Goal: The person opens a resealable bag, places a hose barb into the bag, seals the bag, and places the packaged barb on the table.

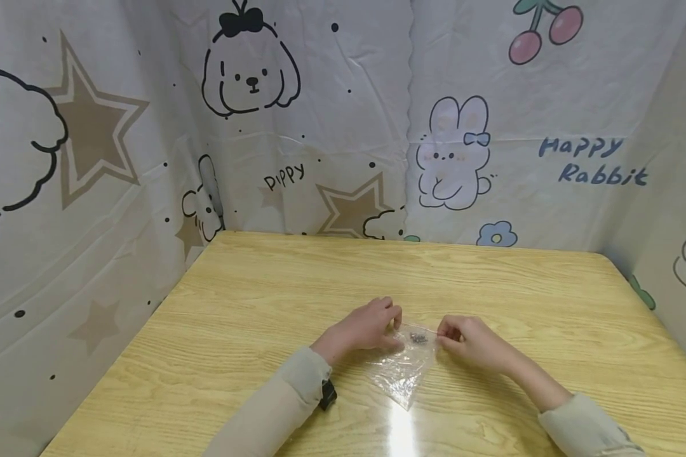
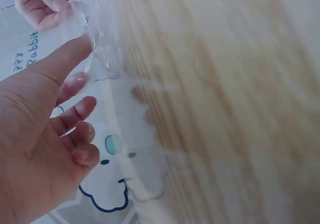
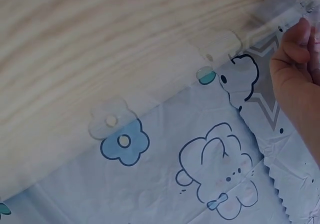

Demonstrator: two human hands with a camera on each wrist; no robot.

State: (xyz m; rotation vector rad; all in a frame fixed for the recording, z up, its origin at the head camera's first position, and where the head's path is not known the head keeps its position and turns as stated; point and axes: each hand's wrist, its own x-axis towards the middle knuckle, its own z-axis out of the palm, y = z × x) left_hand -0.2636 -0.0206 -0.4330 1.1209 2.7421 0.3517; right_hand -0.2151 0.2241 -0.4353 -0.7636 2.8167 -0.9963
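Note:
A clear plastic bag (image 1: 403, 374) hangs between my two hands over the table, one corner pointing down toward me. Several small grey metal pieces (image 1: 418, 338) lie inside near its upper edge, too small to name. My left hand (image 1: 371, 325) pinches the bag's left side between thumb and index finger. In the left wrist view, that thumb (image 2: 75, 56) presses against the film while the other fingers hang loosely curled. With curled fingertips my right hand (image 1: 473, 341) pinches the bag's upper right corner. The right wrist view catches only a bit of crumpled film at its right edge.
The wood-grain table (image 1: 263, 285) reaches back to a printed curtain (image 1: 343, 127), which also hangs along the left and right sides. A black device (image 1: 328, 395) sits under my left cuff. Light reflects off the table's front.

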